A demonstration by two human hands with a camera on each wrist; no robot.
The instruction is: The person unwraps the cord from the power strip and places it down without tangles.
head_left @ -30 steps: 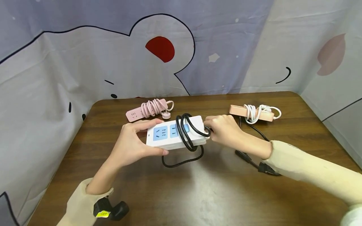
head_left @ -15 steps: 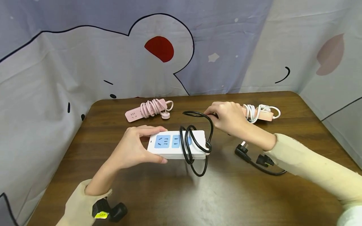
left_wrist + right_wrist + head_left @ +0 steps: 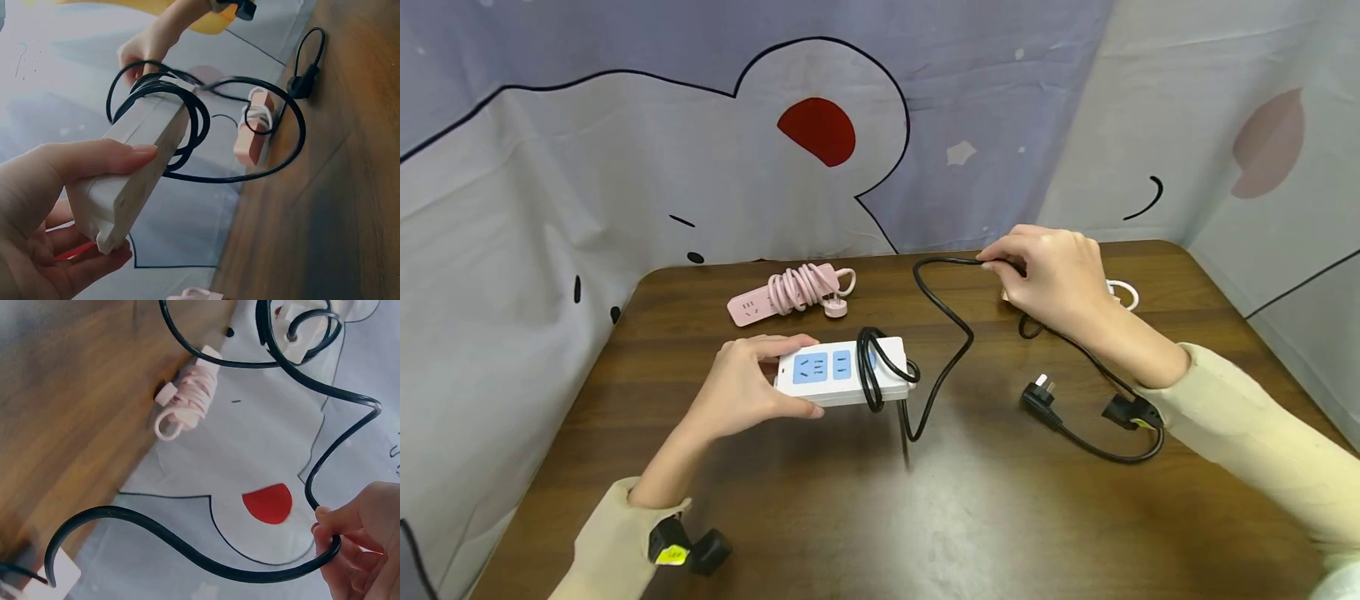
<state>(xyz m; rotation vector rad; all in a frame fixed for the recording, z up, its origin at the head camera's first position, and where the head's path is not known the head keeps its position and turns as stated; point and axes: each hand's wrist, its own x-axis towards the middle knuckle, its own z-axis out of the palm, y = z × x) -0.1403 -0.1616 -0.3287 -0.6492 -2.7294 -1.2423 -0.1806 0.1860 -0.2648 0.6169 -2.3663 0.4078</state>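
Observation:
My left hand [image 3: 741,387] grips the left end of a white power strip [image 3: 831,390] with blue socket faces, thumb along the near side and fingers along the far side. Loops of black cord [image 3: 867,367] wrap the strip's right end. From there the cord sags, then rises to my right hand [image 3: 1052,271], which pinches it between thumb and fingertips at the upper right. In the right wrist view the pinched black cord [image 3: 315,469] runs back to the strip's end. Its black plug [image 3: 1040,402] lies on the table at the right, prongs up.
A pink power strip [image 3: 751,307] wound in its own cord lies at the back left. Behind my right hand, mostly hidden, is a peach power strip [image 3: 250,145] with white cord. Patterned cloth [image 3: 985,167] hangs behind the wooden table [image 3: 970,517].
My right hand has moved right and up, drawing out black cord, and fewer loops remain around the strip. My left hand has shifted slightly left with the strip.

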